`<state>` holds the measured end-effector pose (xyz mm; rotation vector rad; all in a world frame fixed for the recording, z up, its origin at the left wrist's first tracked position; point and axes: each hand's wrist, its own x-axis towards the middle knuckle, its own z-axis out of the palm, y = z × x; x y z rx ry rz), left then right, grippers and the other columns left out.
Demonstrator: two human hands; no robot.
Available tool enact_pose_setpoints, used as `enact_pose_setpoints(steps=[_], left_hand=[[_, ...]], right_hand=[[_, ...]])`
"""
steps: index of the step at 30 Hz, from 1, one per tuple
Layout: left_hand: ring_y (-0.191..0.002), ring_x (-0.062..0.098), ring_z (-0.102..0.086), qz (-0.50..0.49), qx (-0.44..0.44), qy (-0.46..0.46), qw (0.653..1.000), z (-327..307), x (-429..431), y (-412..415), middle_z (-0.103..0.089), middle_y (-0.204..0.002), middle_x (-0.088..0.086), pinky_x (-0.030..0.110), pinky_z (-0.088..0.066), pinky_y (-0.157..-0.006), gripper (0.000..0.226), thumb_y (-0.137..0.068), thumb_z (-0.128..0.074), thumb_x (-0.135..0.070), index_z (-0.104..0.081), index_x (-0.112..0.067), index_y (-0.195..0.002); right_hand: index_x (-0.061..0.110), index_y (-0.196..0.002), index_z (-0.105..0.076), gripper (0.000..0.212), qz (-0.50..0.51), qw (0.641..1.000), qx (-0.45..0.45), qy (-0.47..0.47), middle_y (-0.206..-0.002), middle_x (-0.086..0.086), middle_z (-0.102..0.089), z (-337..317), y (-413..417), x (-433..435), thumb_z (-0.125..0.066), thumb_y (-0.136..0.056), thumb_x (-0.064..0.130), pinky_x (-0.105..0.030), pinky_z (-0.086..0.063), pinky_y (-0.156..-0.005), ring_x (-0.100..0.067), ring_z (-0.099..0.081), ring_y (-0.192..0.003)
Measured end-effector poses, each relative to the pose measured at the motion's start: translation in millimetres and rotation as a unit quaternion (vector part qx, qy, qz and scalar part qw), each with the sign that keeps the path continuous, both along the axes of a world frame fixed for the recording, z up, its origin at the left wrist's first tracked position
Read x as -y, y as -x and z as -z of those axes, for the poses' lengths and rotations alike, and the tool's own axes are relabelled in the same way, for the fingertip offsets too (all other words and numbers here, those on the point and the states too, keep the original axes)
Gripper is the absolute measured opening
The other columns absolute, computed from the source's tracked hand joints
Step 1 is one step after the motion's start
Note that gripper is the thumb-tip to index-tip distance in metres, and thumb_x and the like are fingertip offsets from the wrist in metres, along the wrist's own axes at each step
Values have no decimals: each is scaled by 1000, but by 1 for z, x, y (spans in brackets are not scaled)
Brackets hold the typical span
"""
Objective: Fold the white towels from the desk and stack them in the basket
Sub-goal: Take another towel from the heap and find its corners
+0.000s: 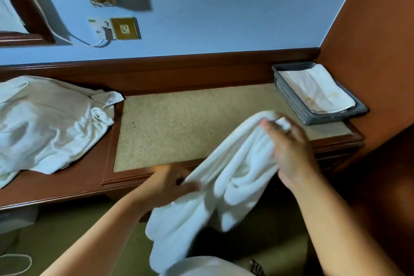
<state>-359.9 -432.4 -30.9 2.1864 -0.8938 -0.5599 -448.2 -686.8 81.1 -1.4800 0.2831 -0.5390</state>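
White towel [230, 175] hangs bunched before the desk [156, 130] front edge. I see the left hand [170, 182] pinching its lower edge and the right hand [293, 150] gripping its upper end, near the basket [289, 94] holding folded towels [318, 92].

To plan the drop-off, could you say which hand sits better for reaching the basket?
Likely the right hand: it grips the towel nearest the basket; the left hand holds its edge farther away.
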Motion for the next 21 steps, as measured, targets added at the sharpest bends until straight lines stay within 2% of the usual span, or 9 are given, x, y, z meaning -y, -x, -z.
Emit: enact_pose_setpoints(steps=[3, 6, 8, 10, 12, 14, 17, 19, 21], left_hand=[[-55, 4, -47, -68, -31, -44, 996, 45, -26, 13, -53, -64, -9, 26, -39, -57, 46, -89, -60, -55, -61, -11, -73], [-72, 11, -66, -218, -47, 77, 972, 37, -33, 6, -69, -80, -6, 36, -55, -67, 25, -96, -54, -46, -67, -25, -89], [-60, 8, -57, -216, 15, 126, 968, 3, -18, 2, -60, -68, -9, 30, -46, -56, 29, -100, -46, -48, -58, -27, -84], [-56, 4, -46, -137, 84, 151, 975, -36, 5, 7, -47, -63, -10, 22, -36, -52, 34, -104, -42, -49, -49, -29, -78], [-57, 3, -47, -37, 123, 158, 979, -77, 30, 19, -48, -64, -10, 17, -35, -53, 27, -105, -46, -40, -53, -32, -81], [-57, 3, -52, 43, 155, 159, 974, -107, 48, 26, -53, -66, -14, 11, -34, -54, 18, -103, -53, -29, -61, -32, -87], [-61, 8, -58, 57, 142, 181, 972, -116, 57, 23, -61, -71, -10, 20, -41, -51, 14, -99, -61, -29, -69, -21, -89], [-58, 16, -56, 14, 96, 194, 976, -103, 57, 22, -62, -71, -1, 31, -41, -50, 17, -91, -69, -40, -69, -22, -89], [-58, 14, -60, -57, 51, 146, 986, -83, 63, 24, -67, -73, 0, 32, -46, -51, 29, -81, -76, -49, -73, -23, -91]], right_hand=[[19, -81, -65, 15, 127, 990, 37, -41, -70, 12, -71, -16, 2, 31, -64, -96, 18, -21, -52, -66, -3, -67, -69], [21, -78, -62, 25, 163, 975, -44, 145, -69, 12, -66, -11, 3, 56, -70, -85, 43, -26, -47, -66, -4, -60, -67], [21, -93, -65, 35, 121, 943, -121, 284, -83, 11, -65, -2, 2, 55, -69, -74, 50, -28, -47, -72, -10, -60, -78], [32, -119, -61, 58, 31, 932, -135, 335, -99, 12, -66, 9, 2, 41, -72, -67, 55, -20, -47, -76, -7, -62, -88], [52, -136, -47, 78, -133, 919, -164, 334, -111, 17, -65, 20, 5, 17, -79, -66, 63, -20, -50, -82, 2, -62, -92], [56, -130, -53, 59, -260, 907, -169, 286, -104, 17, -69, 29, 8, -2, -78, -77, 55, -28, -55, -83, 4, -63, -89], [34, -96, -71, 3, -266, 926, -115, 241, -85, 9, -71, 31, 11, -4, -70, -93, 32, -38, -53, -77, -4, -65, -81], [35, -84, -67, 11, -237, 933, -73, 261, -71, 12, -65, 24, 13, 6, -68, -95, 31, -28, -48, -63, 0, -59, -66], [32, -78, -63, 19, -181, 953, -33, 240, -60, 15, -54, 16, 15, 21, -66, -90, 45, -24, -38, -53, 1, -47, -56]])
